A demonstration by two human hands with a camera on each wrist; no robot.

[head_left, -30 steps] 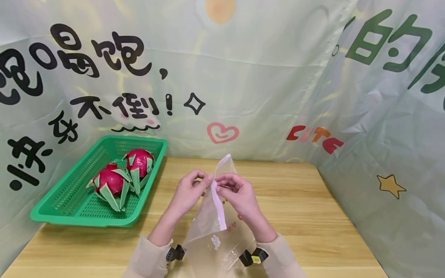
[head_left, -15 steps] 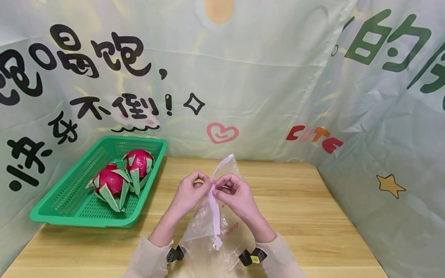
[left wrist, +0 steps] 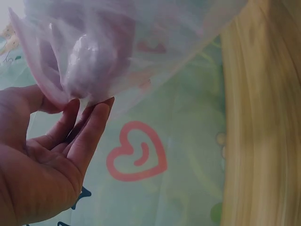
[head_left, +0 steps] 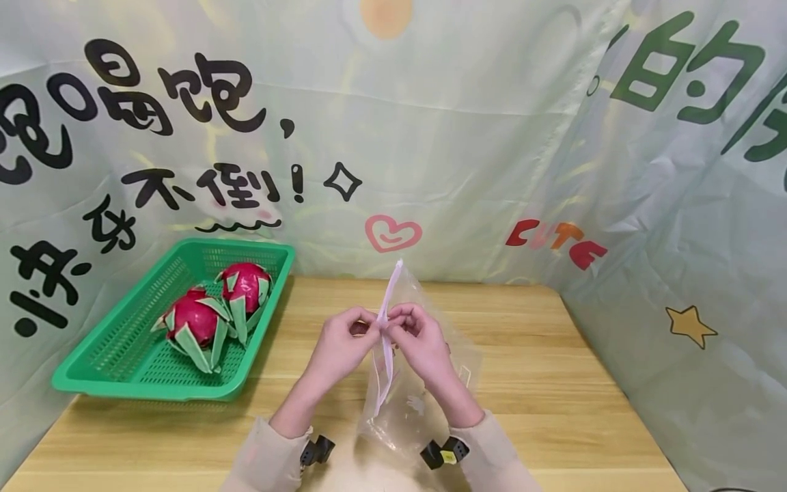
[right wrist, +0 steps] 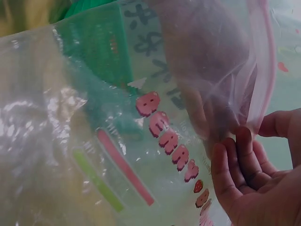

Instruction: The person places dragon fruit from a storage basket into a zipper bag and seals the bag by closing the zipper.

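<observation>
- Both hands, left hand (head_left: 341,338) and right hand (head_left: 418,342), pinched the pink zip strip of a clear plastic bag (head_left: 424,389) (printed "BERRY") at frame centre, above the wooden table (head_left: 553,383).
- Two dragon fruits (head_left: 212,307) lay in the green basket (head_left: 98,369), left of centre.

Staged recording booth, not a lived-in room. Printed fabric backdrop (head_left: 467,137) hung on two sides, creased, with cartoon lettering, a pink heart (head_left: 393,234), a star (head_left: 690,326). Plain wooden bench (head_left: 553,383) pushed into the corner. Green plastic basket (head_left: 123,362) holding two toy dragon fruits (head_left: 215,307).
</observation>
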